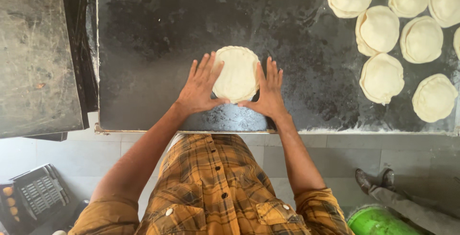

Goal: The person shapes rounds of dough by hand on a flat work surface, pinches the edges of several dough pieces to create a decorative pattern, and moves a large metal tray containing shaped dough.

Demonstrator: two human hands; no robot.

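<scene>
A pale round disc of dough (238, 73) lies flat on the dark, floured worktop (158, 34). My left hand (201, 88) lies flat against its left edge, fingers spread and pointing away from me, fingertips overlapping the rim. My right hand (269, 92) presses flat along the right edge in the same way. Both thumbs meet under the near edge of the disc. Neither hand grips anything.
Several folded dough rounds (382, 77) lie in rows at the worktop's right. A second dark slab (38, 57) stands to the left. On the floor are a black crate (36, 194), a green bucket (378, 221) and another person's shoe and trouser leg (378, 184).
</scene>
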